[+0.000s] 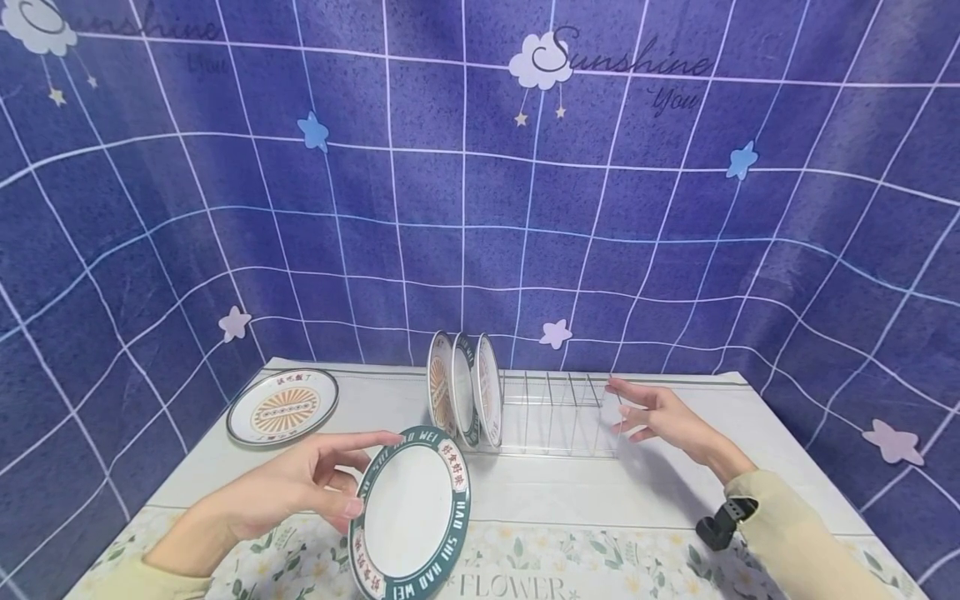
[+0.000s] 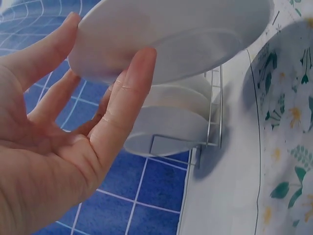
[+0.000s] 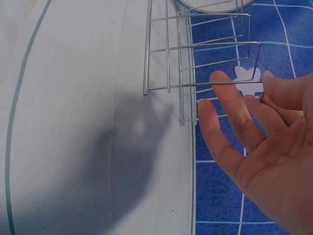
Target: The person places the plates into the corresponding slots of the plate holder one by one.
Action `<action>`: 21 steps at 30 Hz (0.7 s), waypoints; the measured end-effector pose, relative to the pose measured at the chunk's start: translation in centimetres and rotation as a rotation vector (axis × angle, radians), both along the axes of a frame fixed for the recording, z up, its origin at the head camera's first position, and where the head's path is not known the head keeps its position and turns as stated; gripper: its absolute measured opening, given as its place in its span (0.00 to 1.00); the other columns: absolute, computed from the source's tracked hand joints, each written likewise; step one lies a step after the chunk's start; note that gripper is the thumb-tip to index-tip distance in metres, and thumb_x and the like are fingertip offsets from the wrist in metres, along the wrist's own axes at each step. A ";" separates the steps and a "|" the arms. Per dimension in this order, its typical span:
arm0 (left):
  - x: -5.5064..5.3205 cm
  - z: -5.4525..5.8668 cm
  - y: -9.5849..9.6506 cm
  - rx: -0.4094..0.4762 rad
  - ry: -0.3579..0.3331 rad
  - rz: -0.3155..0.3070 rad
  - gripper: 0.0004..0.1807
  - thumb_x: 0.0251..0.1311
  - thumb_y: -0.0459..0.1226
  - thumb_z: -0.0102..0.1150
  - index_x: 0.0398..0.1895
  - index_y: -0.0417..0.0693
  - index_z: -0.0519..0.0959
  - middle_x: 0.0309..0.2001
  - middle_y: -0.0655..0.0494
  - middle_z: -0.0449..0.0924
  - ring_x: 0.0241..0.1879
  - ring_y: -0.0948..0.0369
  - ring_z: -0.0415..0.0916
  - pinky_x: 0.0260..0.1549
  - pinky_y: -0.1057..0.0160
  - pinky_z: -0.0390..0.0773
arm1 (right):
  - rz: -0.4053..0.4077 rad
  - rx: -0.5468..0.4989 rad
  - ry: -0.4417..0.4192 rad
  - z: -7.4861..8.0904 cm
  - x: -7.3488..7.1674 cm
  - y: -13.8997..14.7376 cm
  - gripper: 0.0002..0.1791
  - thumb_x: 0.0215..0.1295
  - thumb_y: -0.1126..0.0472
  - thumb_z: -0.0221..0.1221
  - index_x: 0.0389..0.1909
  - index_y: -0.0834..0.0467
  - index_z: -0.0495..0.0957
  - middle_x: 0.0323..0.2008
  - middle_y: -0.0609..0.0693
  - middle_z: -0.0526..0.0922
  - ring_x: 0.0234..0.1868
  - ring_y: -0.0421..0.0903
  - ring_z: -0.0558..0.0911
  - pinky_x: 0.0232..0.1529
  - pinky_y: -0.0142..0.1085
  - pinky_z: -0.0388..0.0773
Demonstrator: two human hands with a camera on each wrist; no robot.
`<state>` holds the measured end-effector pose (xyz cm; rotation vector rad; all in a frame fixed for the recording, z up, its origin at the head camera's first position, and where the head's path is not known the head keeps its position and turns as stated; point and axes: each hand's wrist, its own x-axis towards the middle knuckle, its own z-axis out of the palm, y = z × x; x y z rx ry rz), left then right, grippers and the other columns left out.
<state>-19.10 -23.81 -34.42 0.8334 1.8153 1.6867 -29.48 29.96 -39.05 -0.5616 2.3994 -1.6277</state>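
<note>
My left hand (image 1: 292,487) pinches a round plate (image 1: 411,512) by its left edge, thumb in front and fingers behind. This plate has a white centre and a green rim with lettering, and is held up tilted in front of the rack. Its pale underside (image 2: 171,34) fills the top of the left wrist view. At the right end of a wire dish rack (image 1: 551,406), my right hand (image 1: 667,421) holds the end wire between thumb and fingers. Three plates (image 1: 489,392) stand upright in the rack's left slots, one of them green-rimmed.
A white plate (image 1: 283,407) with an orange sunburst pattern lies flat on the table's left side. The table's white cloth (image 1: 555,492) has a flowered front band. A blue gridded curtain (image 1: 480,208) closes off the back and both sides.
</note>
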 end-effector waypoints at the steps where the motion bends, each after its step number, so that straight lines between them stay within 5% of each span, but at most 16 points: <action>1: 0.0 0.0 0.1 0.002 0.002 -0.001 0.41 0.64 0.23 0.64 0.80 0.47 0.65 0.57 0.35 0.74 0.44 0.52 0.86 0.38 0.47 0.90 | 0.002 0.000 0.000 0.0 0.0 0.0 0.37 0.80 0.63 0.56 0.81 0.69 0.53 0.79 0.68 0.56 0.55 0.70 0.83 0.50 0.50 0.87; 12: 0.5 0.4 2.4 0.054 -0.009 -0.043 0.40 0.65 0.23 0.64 0.80 0.45 0.65 0.57 0.34 0.76 0.45 0.51 0.86 0.38 0.37 0.87 | -0.004 -0.006 -0.003 -0.3 0.0 0.0 0.37 0.79 0.64 0.57 0.81 0.69 0.53 0.79 0.67 0.57 0.52 0.66 0.85 0.50 0.50 0.87; 21: 1.1 1.1 4.8 0.049 0.037 0.040 0.40 0.62 0.24 0.68 0.79 0.46 0.68 0.47 0.43 0.77 0.38 0.58 0.83 0.37 0.37 0.88 | 0.004 -0.004 0.010 -0.2 -0.1 0.1 0.37 0.80 0.63 0.56 0.81 0.70 0.52 0.79 0.67 0.56 0.52 0.67 0.85 0.51 0.52 0.86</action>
